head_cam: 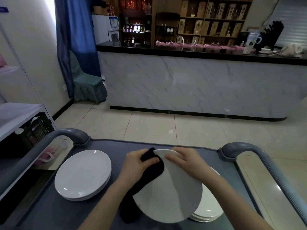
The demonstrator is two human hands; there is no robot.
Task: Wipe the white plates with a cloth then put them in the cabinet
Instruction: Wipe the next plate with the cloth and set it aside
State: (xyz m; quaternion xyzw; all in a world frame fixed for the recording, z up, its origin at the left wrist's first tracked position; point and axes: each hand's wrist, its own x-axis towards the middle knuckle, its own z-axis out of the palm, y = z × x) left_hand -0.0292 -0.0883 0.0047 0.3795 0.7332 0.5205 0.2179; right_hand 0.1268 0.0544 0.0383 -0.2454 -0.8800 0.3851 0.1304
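Note:
I hold one white plate (167, 195) tilted above the grey cart top (69, 211). My right hand (184, 161) grips its far rim, fingers curled over the edge. My left hand (139, 161) holds a dark cloth (149, 173) pressed against the plate's left edge; the cloth hangs down past the plate's near side. A stack of white plates (83, 175) sits on the cart at the left. Another stack of white plates (209, 213) lies under the held plate at the right, mostly hidden by it.
The cart has grey handle bars at the left (71, 133) and right (240, 148). A black crate (31, 135) sits under a white shelf at the left. Across a tiled floor (166, 128) stands a marble-fronted counter (191, 85).

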